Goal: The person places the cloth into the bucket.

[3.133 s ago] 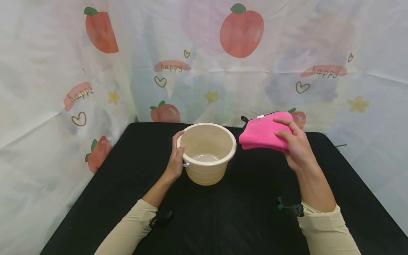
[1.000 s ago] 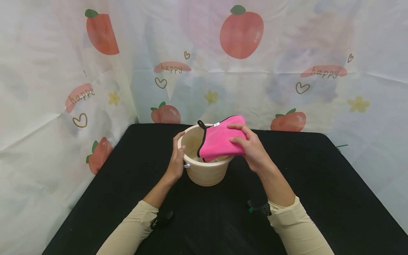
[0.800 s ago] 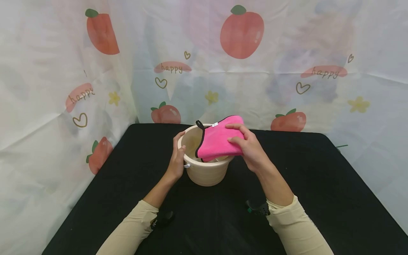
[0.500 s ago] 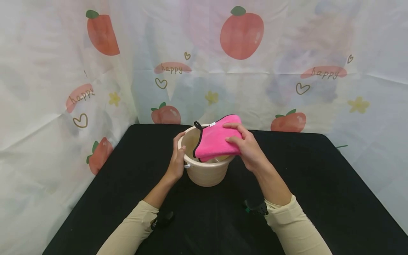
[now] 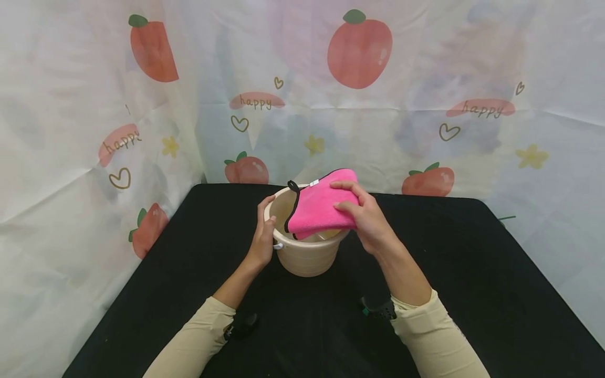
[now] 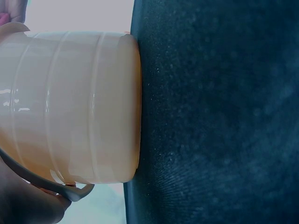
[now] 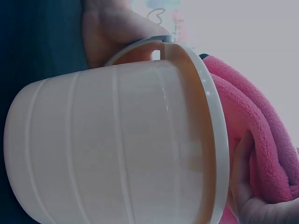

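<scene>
A cream plastic bucket [image 5: 306,261] with ribbed sides stands upright on the black-covered table. At its left side, my left hand [image 5: 262,239] grips the rim, thumb towards the near side. The grey handle [image 6: 42,184] hangs down beside that hand in the left wrist view. My right hand [image 5: 371,220] pinches a folded pink towel [image 5: 315,210] with black edging, a hanging loop and a small white label. The towel is held over the bucket's mouth and hides much of the opening. In the right wrist view its plush folds [image 7: 261,116] stand above the rim, fingers beneath them.
Black cloth [image 5: 449,262] covers the table. Behind and to the left hangs a pale curtain [image 5: 378,131] printed with peaches, hearts and flowers. Each wrist wears a dark strapped camera, such as the one [image 5: 243,324] at the left sleeve.
From right of the bucket, my right hand has carried the towel left until it is over the mouth, with only a slight leftward drift lately. The left hand and bucket stay put.
</scene>
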{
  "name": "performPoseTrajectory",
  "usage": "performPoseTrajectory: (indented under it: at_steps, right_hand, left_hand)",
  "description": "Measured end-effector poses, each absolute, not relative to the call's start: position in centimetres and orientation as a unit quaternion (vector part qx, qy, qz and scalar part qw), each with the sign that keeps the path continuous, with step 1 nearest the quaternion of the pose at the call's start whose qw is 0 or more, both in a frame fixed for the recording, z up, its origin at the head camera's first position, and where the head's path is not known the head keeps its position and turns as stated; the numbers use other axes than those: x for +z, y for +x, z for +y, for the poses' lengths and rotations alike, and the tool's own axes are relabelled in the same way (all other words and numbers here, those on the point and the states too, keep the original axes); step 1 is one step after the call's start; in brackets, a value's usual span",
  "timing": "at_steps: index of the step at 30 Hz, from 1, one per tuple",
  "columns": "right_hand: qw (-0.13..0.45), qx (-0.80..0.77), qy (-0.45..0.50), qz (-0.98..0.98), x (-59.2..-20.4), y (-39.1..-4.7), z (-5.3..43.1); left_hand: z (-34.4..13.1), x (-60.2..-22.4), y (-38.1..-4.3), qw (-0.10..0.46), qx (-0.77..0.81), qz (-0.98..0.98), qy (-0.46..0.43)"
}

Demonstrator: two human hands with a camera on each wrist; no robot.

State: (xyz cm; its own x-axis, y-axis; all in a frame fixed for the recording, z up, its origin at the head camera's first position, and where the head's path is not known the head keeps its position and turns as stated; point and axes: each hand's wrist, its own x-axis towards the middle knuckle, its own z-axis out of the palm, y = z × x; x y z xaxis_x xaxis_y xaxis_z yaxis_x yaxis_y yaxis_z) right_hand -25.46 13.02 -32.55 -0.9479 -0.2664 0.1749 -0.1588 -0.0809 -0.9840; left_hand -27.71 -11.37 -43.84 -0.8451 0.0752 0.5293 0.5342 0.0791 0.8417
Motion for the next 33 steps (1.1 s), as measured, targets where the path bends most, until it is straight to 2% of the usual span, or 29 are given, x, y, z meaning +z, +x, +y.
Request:
performPoseTrajectory:
  at_steps: [33]
  right_hand:
    - [0.049, -0.707, -0.153, 0.689, -32.91, -25.54, 12.80]
  left_hand:
    - [-11.41, -43.75, -27.63, 0.183, -0.636, -0.721, -0.208]
